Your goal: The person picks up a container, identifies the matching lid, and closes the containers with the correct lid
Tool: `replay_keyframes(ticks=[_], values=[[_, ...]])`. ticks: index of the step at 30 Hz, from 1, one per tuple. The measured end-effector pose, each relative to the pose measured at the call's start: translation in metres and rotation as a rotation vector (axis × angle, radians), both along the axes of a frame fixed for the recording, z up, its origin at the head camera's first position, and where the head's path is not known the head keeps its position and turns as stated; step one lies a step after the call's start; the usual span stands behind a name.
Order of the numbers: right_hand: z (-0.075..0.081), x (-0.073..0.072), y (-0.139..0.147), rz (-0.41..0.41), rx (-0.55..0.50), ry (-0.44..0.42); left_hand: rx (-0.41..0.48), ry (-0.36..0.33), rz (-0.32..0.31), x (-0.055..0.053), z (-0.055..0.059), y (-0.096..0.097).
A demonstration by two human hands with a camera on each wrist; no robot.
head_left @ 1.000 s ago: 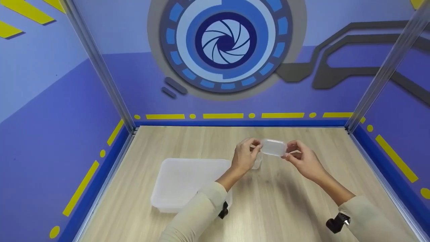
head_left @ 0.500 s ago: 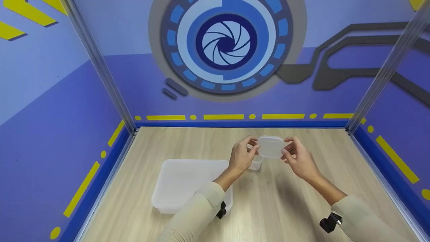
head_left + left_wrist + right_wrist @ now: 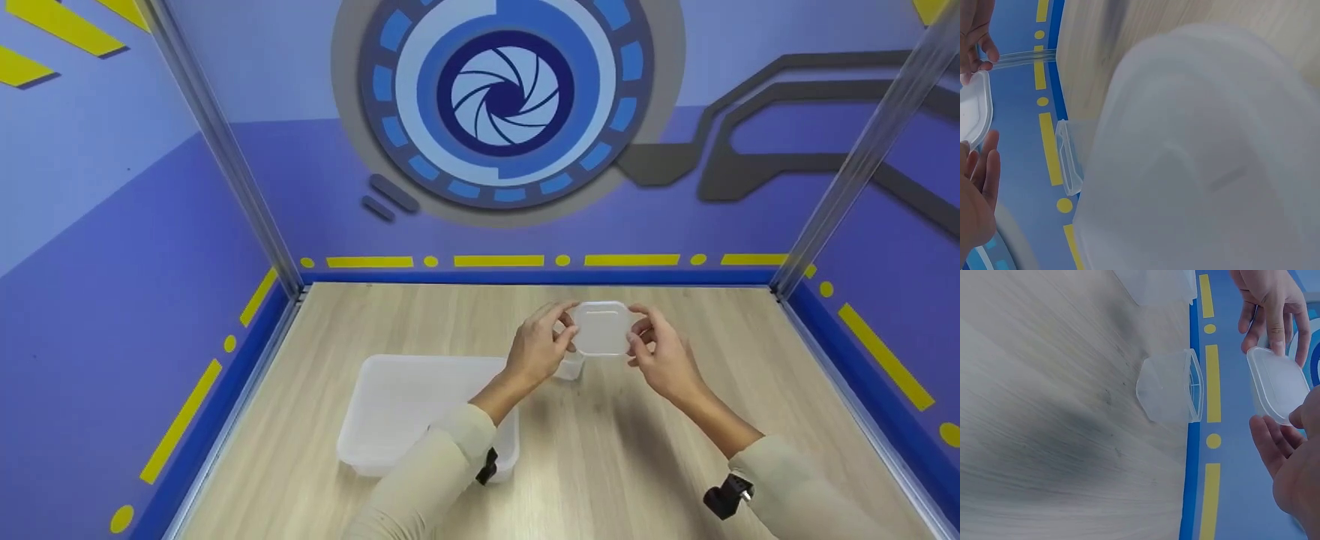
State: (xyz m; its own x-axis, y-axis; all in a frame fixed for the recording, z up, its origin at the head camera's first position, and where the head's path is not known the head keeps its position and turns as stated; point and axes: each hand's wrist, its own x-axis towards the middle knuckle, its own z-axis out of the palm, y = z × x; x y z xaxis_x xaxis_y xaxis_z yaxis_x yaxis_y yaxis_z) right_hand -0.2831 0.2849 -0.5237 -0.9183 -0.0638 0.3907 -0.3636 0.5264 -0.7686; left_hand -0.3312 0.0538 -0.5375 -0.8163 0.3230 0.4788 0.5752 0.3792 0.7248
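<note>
A small, translucent, rounded-square plastic lid (image 3: 602, 328) is held up above the table between both hands. My left hand (image 3: 535, 346) pinches its left edge between thumb and fingers. At the opposite edge, my right hand (image 3: 667, 358) grips it the same way. Its flat face is turned toward the head camera. Below and behind the left hand stands a small clear container (image 3: 571, 367), partly covered by that hand; the right wrist view shows this container (image 3: 1169, 387) more fully, with its rim uncovered.
A large translucent box (image 3: 427, 405) with a pale flat top stands on the wooden table (image 3: 600, 465), under the left forearm. Patterned blue panels (image 3: 255, 187) with metal corner posts (image 3: 847, 165) close off the back and sides.
The lid has tilted up so its face shows more fully, and has shifted slightly left. Both hands have moved a little left with it; the large box stays put.
</note>
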Motion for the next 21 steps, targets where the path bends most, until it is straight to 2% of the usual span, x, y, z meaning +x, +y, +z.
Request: replay_keyframes(ticks=[4, 7, 16, 21], values=[[0.0011, -0.0004, -0.0011, 0.010, 0.013, -0.003, -0.084, 0.045, -0.004, -0.0007, 0.0018, -0.0022], [0.0010, -0.0014, -0.0020, 0.013, 0.015, 0.003, -0.131, 0.047, 0.000, -0.0013, 0.0037, -0.0040], [-0.0014, -0.0034, -0.0079, -0.025, 0.032, -0.004, -0.244, -0.083, -0.064, 0.0006, 0.0090, -0.0081], [-0.0020, -0.0033, -0.0099, 0.007, 0.064, -0.048, -0.322, -0.108, -0.046, -0.0013, 0.0071, -0.0101]])
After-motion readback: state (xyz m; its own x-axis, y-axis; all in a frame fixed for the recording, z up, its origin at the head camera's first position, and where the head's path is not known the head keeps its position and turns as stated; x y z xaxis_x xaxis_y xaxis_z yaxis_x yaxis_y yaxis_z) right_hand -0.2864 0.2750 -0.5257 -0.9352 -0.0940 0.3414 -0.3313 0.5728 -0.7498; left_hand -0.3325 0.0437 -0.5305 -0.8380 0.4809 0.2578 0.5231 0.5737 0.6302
